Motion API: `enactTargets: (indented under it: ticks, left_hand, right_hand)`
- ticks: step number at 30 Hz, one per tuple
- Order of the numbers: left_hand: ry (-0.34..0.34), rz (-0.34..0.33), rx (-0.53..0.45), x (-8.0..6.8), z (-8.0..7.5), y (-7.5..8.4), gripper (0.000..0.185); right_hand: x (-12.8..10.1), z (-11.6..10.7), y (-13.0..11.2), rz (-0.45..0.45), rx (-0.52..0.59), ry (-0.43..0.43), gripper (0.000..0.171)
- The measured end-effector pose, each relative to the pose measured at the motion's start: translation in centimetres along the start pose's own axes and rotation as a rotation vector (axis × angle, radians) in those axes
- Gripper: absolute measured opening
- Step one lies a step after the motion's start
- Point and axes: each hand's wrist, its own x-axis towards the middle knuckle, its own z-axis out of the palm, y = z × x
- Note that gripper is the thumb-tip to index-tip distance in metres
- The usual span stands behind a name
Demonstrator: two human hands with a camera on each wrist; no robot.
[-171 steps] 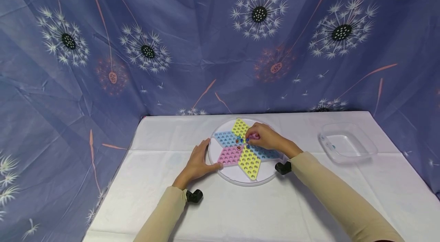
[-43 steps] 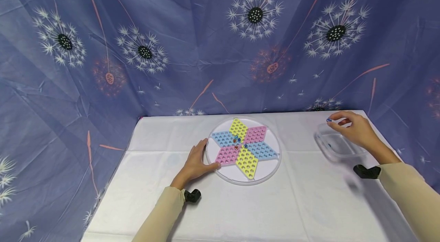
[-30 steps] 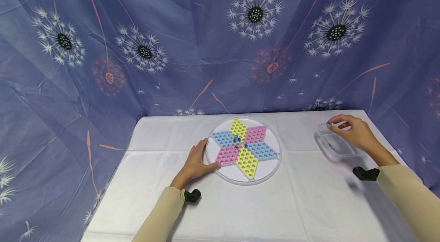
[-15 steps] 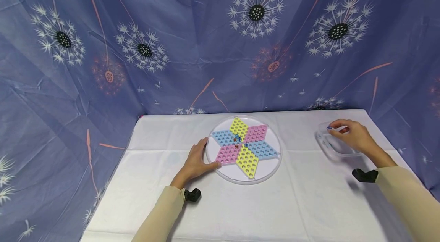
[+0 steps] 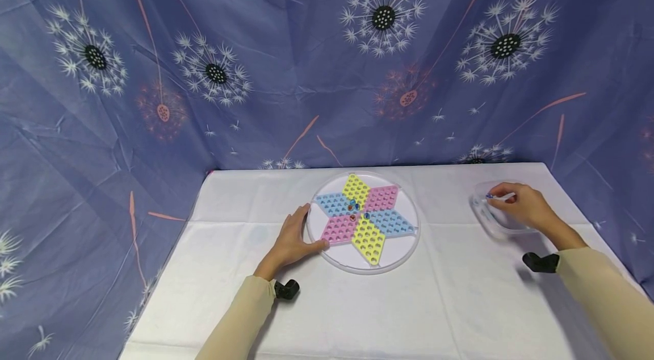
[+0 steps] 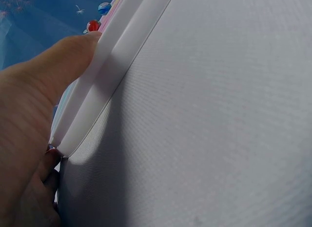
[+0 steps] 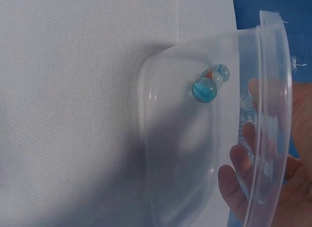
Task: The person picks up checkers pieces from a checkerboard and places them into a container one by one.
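A round Chinese checkers board [image 5: 327, 259] with a star of yellow, pink and blue points lies on the table. Several marbles [image 5: 352, 217] sit around its centre. My left hand [image 5: 290, 239] rests against the board's left rim, fingers spread along the edge and thumb on the near side; the left wrist view has the thumb [image 6: 68, 58] on the rim. At the right, my right hand [image 5: 523, 205] pinches a blue marble [image 5: 489, 196] low over a clear plastic container [image 5: 490, 228]. Its fingers show through the container's wall in the right wrist view.
Several marbles [image 7: 204, 90] lie clustered in the container. A white cloth [image 5: 409, 314] covers the table, and a blue dandelion-print curtain [image 5: 286, 19] hangs behind it and at both sides.
Earlier my right hand was at the board's centre; it moved right to the container with a blue marble and has since lowered a little. My left hand has stayed at the rim.
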Motion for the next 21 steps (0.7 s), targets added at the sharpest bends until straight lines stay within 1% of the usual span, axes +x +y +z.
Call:
enactTargets:
  ticks: [9, 17, 21]
  left_hand:
    - [-0.002, -0.006, 0.011, 0.1, 0.12, -0.18, 0.114]
    - [0.004, 0.001, 0.02, 0.13, 0.16, -0.19, 0.114]
    - [0.002, -0.007, 0.024, 0.12, 0.16, -0.18, 0.114]
  right_hand:
    - [0.0, -0.31, -0.11, 0.01, -0.007, -0.022, 0.035]
    - [-0.04, -0.11, 0.04, 0.015, -0.005, -0.015, 0.033]
    - [-0.11, -0.07, 0.05, 0.018, 0.007, -0.02, 0.033]
